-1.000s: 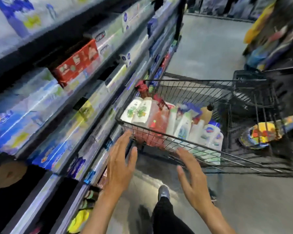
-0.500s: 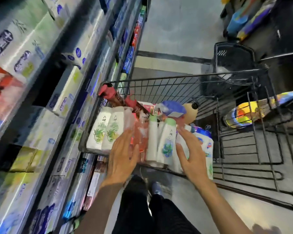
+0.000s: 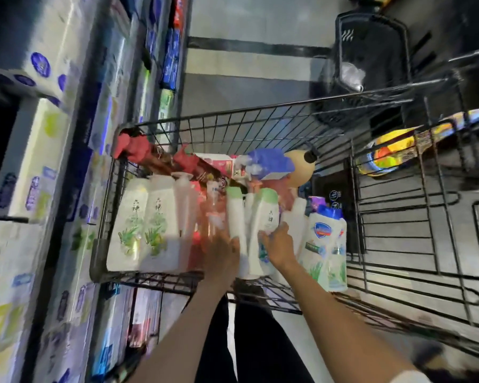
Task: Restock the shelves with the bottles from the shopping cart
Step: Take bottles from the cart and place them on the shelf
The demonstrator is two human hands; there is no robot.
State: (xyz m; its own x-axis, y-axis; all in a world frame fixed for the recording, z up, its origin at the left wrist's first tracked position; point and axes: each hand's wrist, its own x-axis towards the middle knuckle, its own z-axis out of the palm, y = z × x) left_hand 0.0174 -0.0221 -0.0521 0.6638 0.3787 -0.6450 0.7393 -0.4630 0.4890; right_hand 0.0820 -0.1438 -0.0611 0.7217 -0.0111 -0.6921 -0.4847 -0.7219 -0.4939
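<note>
Two hands in cart (image 3: pixel 260 117) | left hand (image 3: pixel 221 252) blurred, grip unclear | right hand (image 3: pixel 278 244) clasps green-capped bottle (image 3: pixel 263 225)

— What fills the centre of the frame?
— A black wire shopping cart (image 3: pixel 260 117), packed with upright bottles, beside stocked shelves (image 3: pixel 67 161) along the left edge.

— And the hands?
— Both reach in from the bottom. The left hand (image 3: pixel 223 254), blurred, rests against a white bottle with a green cap (image 3: pixel 237 217); its grip cannot be made out. The right hand (image 3: pixel 278 246) curls around a second green-capped bottle (image 3: pixel 266 214).

— To the right?
— A blue-capped bottle (image 3: pixel 325 236), just beside that hand.
</note>
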